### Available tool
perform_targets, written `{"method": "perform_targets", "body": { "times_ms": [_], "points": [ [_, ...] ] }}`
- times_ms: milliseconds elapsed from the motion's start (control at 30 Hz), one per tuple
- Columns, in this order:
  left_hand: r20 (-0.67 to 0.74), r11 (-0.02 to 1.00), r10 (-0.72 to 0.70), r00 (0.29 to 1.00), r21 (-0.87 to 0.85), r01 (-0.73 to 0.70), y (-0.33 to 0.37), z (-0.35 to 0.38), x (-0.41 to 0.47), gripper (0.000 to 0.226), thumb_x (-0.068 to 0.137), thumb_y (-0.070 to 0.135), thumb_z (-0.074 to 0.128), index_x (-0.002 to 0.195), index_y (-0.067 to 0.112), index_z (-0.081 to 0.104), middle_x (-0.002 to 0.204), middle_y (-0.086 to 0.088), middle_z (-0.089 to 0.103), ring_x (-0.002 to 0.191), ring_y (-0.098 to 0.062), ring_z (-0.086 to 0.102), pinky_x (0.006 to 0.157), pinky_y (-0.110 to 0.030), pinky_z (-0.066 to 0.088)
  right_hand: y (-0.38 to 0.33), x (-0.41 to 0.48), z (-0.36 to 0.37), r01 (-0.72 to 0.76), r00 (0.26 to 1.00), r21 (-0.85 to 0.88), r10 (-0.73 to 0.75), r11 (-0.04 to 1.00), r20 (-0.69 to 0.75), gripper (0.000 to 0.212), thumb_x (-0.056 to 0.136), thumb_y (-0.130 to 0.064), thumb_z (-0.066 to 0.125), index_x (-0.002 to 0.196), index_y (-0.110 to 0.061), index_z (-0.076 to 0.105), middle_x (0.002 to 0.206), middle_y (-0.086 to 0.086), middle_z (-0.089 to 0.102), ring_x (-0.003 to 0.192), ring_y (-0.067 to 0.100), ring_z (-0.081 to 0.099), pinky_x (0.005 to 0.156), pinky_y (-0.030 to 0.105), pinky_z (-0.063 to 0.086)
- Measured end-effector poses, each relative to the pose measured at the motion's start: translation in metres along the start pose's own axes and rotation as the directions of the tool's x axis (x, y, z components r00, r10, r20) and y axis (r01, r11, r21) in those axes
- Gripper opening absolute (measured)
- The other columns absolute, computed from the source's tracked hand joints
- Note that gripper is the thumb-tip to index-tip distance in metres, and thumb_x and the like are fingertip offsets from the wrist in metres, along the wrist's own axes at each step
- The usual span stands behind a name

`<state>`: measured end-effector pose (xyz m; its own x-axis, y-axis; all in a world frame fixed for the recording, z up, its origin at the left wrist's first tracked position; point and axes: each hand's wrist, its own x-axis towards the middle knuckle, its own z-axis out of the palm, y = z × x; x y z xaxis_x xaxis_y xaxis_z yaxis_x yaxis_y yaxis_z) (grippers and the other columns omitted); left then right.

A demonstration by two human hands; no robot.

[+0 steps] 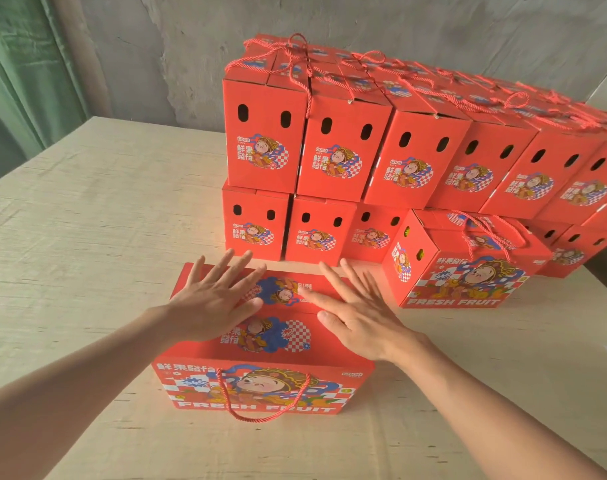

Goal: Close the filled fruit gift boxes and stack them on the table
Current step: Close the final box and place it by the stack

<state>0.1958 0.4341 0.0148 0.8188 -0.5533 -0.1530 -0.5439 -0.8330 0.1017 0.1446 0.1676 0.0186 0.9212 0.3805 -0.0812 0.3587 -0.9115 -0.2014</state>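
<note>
Pressing flat on the shut box point(264, 344) at the table point(87, 237) front with left hand point(208, 306) and right hand point(361, 323), fingers straight, gripping nothing. Just behind: two-tier stack point(347, 157); right of it, lone box point(468, 282), green showing through side holes.

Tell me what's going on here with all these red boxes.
A person is pressing both flat hands, left hand and right hand, down on the top flaps of a red fruit gift box at the front of the table. Its rope handle hangs down the front face. Behind it, closed boxes form a two-layer stack by the wall. One more closed box stands alone just in front of the stack, to the right.
</note>
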Motion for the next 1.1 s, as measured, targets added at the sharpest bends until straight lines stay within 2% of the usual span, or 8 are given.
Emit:
{"method": "perform_targets", "body": {
  "times_ms": [300,400,467,633,733,867,967,1100],
  "points": [
    [-0.175,0.993,-0.101,0.979,-0.076,0.089,0.069,0.024,-0.044,0.071,0.085,0.059,-0.018,0.146,0.024,-0.012,0.153,0.003,-0.023,0.138,-0.017,-0.028,0.109,-0.044,-0.024,-0.004,0.004,0.002,-0.026,0.998,0.113,0.032,0.993,-0.048,0.041,0.099,-0.048,0.026,0.137,-0.062,0.017,0.158,-0.010,0.002,0.145,0.014,-0.004,0.118,0.041,-0.004],
    [-0.235,0.998,-0.025,0.972,-0.070,0.008,0.078,0.028,-0.058,0.073,0.093,0.056,-0.008,0.147,0.019,0.024,0.154,0.001,0.017,0.144,-0.023,0.014,0.116,-0.051,0.008,-0.007,0.002,0.001,-0.054,0.994,0.079,0.061,0.995,-0.090,0.042,0.098,-0.049,0.028,0.138,-0.059,0.022,0.150,-0.003,0.019,0.139,0.016,0.012,0.118,0.036,0.003],
    [-0.263,0.998,0.043,0.964,-0.028,-0.052,0.065,0.018,-0.051,0.067,0.097,0.052,0.004,0.139,0.019,0.046,0.145,0.000,0.042,0.133,-0.024,0.040,0.106,-0.053,0.031,-0.007,-0.002,0.004,-0.099,0.988,0.037,0.103,0.994,-0.113,0.044,0.096,-0.052,0.028,0.139,-0.058,0.021,0.147,0.002,0.024,0.135,0.021,0.019,0.116,0.034,0.007],
    [-0.249,0.974,0.211,0.945,-0.030,-0.225,0.022,0.011,-0.018,0.070,0.086,0.063,-0.014,0.144,0.033,0.011,0.151,0.018,0.010,0.144,-0.006,0.002,0.118,-0.033,-0.004,-0.012,-0.023,0.009,-0.181,0.970,0.001,0.179,0.983,-0.166,0.052,0.090,-0.063,0.025,0.141,-0.056,0.015,0.131,0.007,0.037,0.124,0.025,0.031,0.108,0.036,0.022],
    [-0.231,0.980,0.196,0.953,0.035,-0.194,0.001,0.009,0.001,0.077,0.079,0.066,-0.023,0.144,0.034,0.002,0.154,0.011,-0.013,0.142,-0.009,-0.020,0.113,-0.035,-0.022,-0.016,-0.043,0.012,-0.172,0.968,0.057,0.180,0.983,-0.176,0.057,0.085,-0.066,0.024,0.140,-0.049,0.024,0.115,0.002,0.041,0.117,0.022,0.038,0.104,0.032,0.028],
    [-0.126,0.996,0.091,0.988,0.004,-0.091,-0.011,0.003,0.022,0.082,0.068,0.074,-0.028,0.139,0.036,-0.017,0.148,0.016,-0.024,0.139,-0.008,-0.024,0.113,-0.039,-0.020,-0.033,-0.053,0.022,-0.234,0.950,0.116,0.252,0.965,-0.182,0.056,0.090,-0.065,0.030,0.141,-0.043,0.027,0.113,0.002,0.038,0.115,0.023,0.037,0.101,0.032,0.033],
    [-0.059,0.997,0.070,0.996,-0.022,-0.072,-0.015,-0.001,0.036,0.048,0.094,0.055,-0.004,0.135,0.037,-0.021,0.150,0.020,-0.020,0.136,-0.002,-0.022,0.113,-0.034,-0.013,-0.054,-0.055,0.029,-0.281,0.933,0.141,0.305,0.949,-0.193,0.058,0.088,-0.068,0.027,0.140,-0.042,0.026,0.118,0.007,0.037,0.116,0.027,0.036,0.101,0.038,0.034],
    [-0.077,1.000,0.005,0.997,0.011,-0.004,-0.015,0.001,0.039,0.047,0.098,0.046,0.004,0.138,0.034,-0.020,0.150,0.018,-0.020,0.142,-0.014,-0.022,0.114,-0.051,-0.013,-0.078,-0.060,0.036,-0.292,0.920,0.151,0.321,0.944,-0.226,0.063,0.087,-0.071,0.021,0.141,-0.041,0.025,0.112,0.003,0.036,0.107,0.024,0.038,0.091,0.037,0.038]
  ]
}}
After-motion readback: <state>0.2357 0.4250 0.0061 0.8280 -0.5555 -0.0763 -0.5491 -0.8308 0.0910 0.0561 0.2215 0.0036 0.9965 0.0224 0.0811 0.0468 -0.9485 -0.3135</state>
